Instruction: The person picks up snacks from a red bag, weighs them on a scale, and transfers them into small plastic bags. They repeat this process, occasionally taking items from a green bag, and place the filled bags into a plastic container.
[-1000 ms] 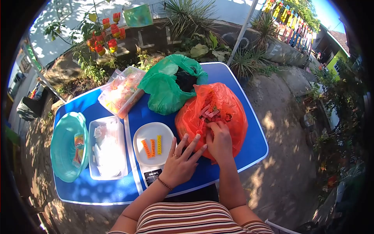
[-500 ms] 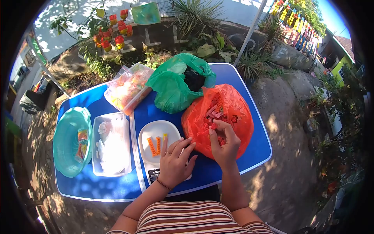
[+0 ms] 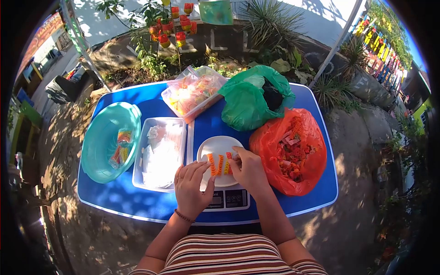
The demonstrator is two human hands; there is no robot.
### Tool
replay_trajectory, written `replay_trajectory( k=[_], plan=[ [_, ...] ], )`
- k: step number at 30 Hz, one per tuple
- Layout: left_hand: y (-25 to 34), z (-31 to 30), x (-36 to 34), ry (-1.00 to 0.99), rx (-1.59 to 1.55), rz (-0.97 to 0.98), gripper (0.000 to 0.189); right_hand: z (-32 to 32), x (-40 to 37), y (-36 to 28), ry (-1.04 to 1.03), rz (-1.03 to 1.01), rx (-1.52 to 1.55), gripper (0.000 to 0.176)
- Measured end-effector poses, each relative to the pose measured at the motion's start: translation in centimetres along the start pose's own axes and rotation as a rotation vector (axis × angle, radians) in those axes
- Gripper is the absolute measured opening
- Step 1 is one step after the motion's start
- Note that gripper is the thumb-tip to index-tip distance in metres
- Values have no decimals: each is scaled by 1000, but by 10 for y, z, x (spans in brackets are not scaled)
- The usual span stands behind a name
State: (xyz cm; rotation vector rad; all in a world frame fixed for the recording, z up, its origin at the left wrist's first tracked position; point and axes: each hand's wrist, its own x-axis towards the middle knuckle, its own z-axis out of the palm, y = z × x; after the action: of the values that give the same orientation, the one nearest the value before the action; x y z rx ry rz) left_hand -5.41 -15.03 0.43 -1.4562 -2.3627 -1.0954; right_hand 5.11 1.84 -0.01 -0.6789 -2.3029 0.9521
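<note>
A white plate (image 3: 208, 149) rests on a kitchen scale (image 3: 233, 199) and bears orange and yellow spiral pieces (image 3: 220, 164). My right hand (image 3: 247, 167) is over the plate's right side, thumb and fingertips closed on a small red piece (image 3: 229, 156). At the plate's left edge, my left hand (image 3: 192, 185) has its fingers apart and holds nothing. To the right, an open red plastic bag (image 3: 263, 149) holds many red pieces (image 3: 295, 153).
On the blue table (image 3: 119, 199) are a teal basket (image 3: 91, 158) with small packets, a clear box (image 3: 160, 153) of white papers, a container (image 3: 195, 91) of colourful pieces and a green bag (image 3: 240, 103). A pole (image 3: 337, 43) stands behind.
My right hand has moved left from the red bag to the plate with a red piece. My left hand has shifted off the plate's front to its left edge. The camera view has turned left.
</note>
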Motion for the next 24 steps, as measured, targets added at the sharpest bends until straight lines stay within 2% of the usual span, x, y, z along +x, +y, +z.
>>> replay_trajectory(
  k=[2,8,17,24],
  plan=[
    [-5,-1,-3,-2,-10,-22,37,-2,1,0,68,-3,9,32],
    [-13,-1,-9,12,-34,-27,35,-20,-10,-1,41,-15,-62,29],
    [-11,-6,-16,-41,-162,58,33,-21,-54,-19,13,-50,-23,15],
    [-12,-5,-19,-108,-186,74,33,-21,-55,-21,14,-50,-58,15]
  ],
)
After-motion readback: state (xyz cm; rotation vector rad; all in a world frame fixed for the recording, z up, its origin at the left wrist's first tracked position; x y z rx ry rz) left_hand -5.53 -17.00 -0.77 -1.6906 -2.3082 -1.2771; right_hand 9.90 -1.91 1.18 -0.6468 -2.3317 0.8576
